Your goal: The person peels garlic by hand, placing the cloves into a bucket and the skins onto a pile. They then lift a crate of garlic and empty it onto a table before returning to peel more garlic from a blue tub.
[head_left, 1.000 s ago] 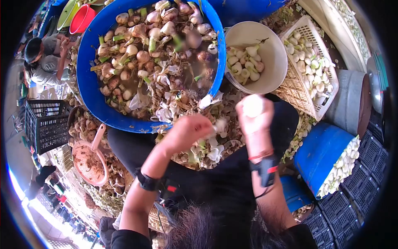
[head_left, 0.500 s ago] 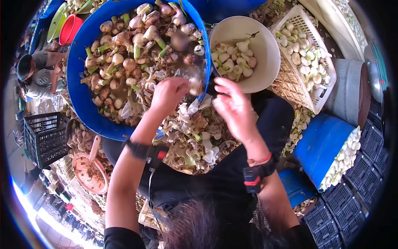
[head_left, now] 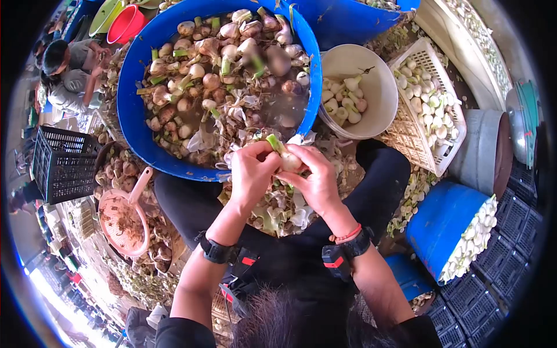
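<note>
A garlic bulb (head_left: pixel 289 162) with a short green stem is held between both hands, just outside the near rim of a blue tub (head_left: pixel 134 148). My left hand (head_left: pixel 253 172) pinches it on the stem side, fingers curled. My right hand (head_left: pixel 315 174) grips the pale round side with thumb and fingers. Unpeeled garlic bulbs (head_left: pixel 212 81) with cut stems float in murky water inside the tub. Below the hands, loose garlic skins (head_left: pixel 278 210) are heaped between the legs. A white bucket (head_left: pixel 383 110) to the right contains several peeled bulbs (head_left: pixel 351 95).
A tilted white crate (head_left: pixel 455 130) of peeled garlic stands right of the bucket. Further right, a blue barrel (head_left: pixel 444 223) spills more bulbs. At left are a pink strainer (head_left: pixel 120 226) and a black crate (head_left: pixel 65 162). Another person (head_left: pixel 72 75) sits at upper left.
The left hand has come back from over the tub with the garlic bulb. Both hands now meet on it, the right closing from its loosely open pose. The view has shifted slightly.
</note>
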The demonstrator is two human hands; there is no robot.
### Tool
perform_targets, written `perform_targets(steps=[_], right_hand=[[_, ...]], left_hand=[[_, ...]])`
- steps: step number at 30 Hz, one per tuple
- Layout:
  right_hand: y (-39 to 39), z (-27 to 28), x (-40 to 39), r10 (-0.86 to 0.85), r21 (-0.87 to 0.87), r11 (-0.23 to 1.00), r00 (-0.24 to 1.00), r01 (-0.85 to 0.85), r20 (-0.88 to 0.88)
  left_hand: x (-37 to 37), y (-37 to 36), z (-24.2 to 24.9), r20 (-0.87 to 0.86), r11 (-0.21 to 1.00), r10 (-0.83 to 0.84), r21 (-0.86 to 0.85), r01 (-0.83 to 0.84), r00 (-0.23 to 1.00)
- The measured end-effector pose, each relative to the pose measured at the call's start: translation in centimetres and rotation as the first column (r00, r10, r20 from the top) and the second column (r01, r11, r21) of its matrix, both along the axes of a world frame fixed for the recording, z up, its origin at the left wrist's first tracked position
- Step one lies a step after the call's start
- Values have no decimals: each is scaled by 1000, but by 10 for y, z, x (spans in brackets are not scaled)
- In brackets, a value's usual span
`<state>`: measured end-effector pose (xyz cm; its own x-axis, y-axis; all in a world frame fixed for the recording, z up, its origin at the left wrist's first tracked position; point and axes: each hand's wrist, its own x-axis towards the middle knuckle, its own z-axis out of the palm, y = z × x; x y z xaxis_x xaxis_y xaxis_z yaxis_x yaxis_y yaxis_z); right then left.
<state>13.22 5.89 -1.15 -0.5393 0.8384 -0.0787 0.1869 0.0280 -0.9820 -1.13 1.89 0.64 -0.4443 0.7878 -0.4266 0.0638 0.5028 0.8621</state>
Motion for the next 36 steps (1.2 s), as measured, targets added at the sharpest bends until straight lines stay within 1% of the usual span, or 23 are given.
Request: perform_targets(steps=[2, 4, 6, 8, 10, 12, 13, 14, 15, 16, 17, 18, 21, 23, 24, 25, 26, 27, 28, 30, 31, 33, 36], right_hand=[[1, -4, 6, -18, -171, 985, 999, 12, -28], [8, -2, 12, -184, -826, 523, 919, -208, -348], [-1, 2, 1, -155, -783, 608, 947, -134, -283], [-8, 3, -4, -77, -385, 923, 967, -23, -243], [4, 12, 6, -29, -479, 873, 971, -90, -236], [11, 1, 14, -347, -811, 419, 754, -407, -558], [15, -6, 16, -368, -711, 355, 609, -606, -703], [12, -9, 17, -370, -712, 354, 608, -606, -702], [11, 2, 10, -190, -687, 652, 808, -321, -558], [11, 7, 7, -100, -467, 882, 948, -56, -301], [11, 5, 9, 40, -163, 985, 989, -64, -143], [13, 0, 9, 110, 58, 993, 992, -106, -66], [10, -2, 11, 144, 135, 982, 987, -133, -77], [2, -1, 12, 8, -254, 963, 955, -87, -295], [3, -1, 14, 7, -255, 963, 955, -87, -297], [6, 0, 18, -119, -634, 738, 879, -233, -462], [8, 2, 21, -310, -832, 362, 788, -420, -532], [11, 11, 15, -421, -917, 193, 815, -349, -398], [15, -1, 21, -408, -843, 118, 748, -525, -523], [11, 12, 12, -331, -952, 231, 903, -203, -273], [8, 10, 13, -327, -952, 228, 905, -205, -273], [6, 4, 19, -248, -827, 553, 928, -98, -276], [16, 7, 22, -153, -694, 716, 953, -77, -263]], left_hand=[[-7, -2, -5, 430, 999, 42, 8, -51, 902], [-8, -1, -5, 578, 999, 53, -34, -41, 814], [-4, 2, -2, 593, 997, 78, -29, -75, 802], [-2, 1, 1, 493, 997, -63, 61, 38, 868], [2, 7, 12, 659, 995, -98, 92, 49, 746], [0, 8, 8, 745, 995, -95, 83, 49, 661], [0, 9, 7, 756, 995, -100, 80, 60, 647], [0, 9, 4, 767, 994, -105, 76, 73, 633], [-1, 10, 2, 786, 992, -116, 117, 38, 607], [1, 11, 2, 787, 992, -119, 116, 45, 606], [4, 13, 5, 696, 998, -62, 55, 33, 716], [7, 14, 7, 588, 1000, -5, -3, 9, 809], [3, 14, 8, 727, 1000, -13, 7, 11, 686], [1, 13, 6, 861, 999, -27, 47, -26, 507], [3, 13, 7, 861, 999, -26, 45, -26, 508], [7, 13, 8, 838, 998, 4, 33, -57, 545], [10, 13, 9, 814, 996, 33, 21, -87, 579], [12, 14, 16, 795, 996, 11, 43, -75, 606], [11, 12, 15, 797, 997, 8, 43, -71, 604], [7, 6, 10, 713, 995, -77, 102, 6, 697], [9, 6, 8, 708, 997, -64, 83, 7, 703], [14, 2, 10, 587, 994, -98, 100, 48, 804], [9, -3, 9, 464, 977, -198, 161, 138, 863]])
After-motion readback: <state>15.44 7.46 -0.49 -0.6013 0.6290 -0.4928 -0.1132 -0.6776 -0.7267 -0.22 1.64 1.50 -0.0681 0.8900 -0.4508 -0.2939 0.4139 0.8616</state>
